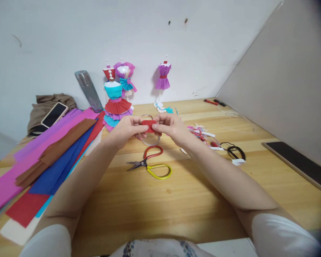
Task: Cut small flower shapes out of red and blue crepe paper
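Observation:
Between my two hands is a small piece of red crepe paper (149,125), held up above the middle of the table. My left hand (128,129) pinches its left end and my right hand (169,125) pinches its right end, thumbs on top. Just below and behind the hands lies a roll of clear tape (151,140), partly hidden by them. Nearer to me, a pair of scissors (146,162) with one red and one yellow handle lies with its blades parted, pointing left.
Crepe paper sheets (53,167) cover the left side. Small dress forms in paper dresses (115,109) stand at the back, another (163,80) apart. Scraps (200,134), a black cord (237,152) and a tablet (296,162) lie right; a flask (88,91) and phone (55,115) left.

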Demonstrator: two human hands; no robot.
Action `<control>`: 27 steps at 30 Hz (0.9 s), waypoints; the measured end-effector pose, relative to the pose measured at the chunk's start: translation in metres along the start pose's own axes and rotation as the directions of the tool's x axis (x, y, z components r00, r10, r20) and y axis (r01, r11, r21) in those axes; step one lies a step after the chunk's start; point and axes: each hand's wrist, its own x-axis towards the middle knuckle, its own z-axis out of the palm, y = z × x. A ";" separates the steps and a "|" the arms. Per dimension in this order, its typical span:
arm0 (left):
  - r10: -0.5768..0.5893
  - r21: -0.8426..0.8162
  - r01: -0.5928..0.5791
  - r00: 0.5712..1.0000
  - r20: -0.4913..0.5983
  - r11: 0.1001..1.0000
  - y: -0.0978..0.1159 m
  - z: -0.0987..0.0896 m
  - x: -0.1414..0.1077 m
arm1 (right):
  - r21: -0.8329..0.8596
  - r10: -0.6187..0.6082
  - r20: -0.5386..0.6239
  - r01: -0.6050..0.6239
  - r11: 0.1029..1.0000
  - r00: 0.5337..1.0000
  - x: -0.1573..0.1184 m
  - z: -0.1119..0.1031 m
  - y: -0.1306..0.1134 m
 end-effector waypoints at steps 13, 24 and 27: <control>-0.004 0.028 0.004 1.000 0.009 1.000 0.003 0.000 0.000 | -0.076 -0.009 0.007 0.010 0.997 1.000 0.001 -0.002 0.003; -0.025 0.046 0.025 1.000 -0.007 0.999 0.003 0.001 0.000 | -0.049 -0.028 0.014 0.028 0.998 1.000 0.003 -0.002 0.002; -0.052 0.041 0.053 0.998 -0.032 0.998 0.005 0.001 0.000 | -0.036 -0.029 0.004 0.030 0.999 1.000 0.004 -0.002 0.002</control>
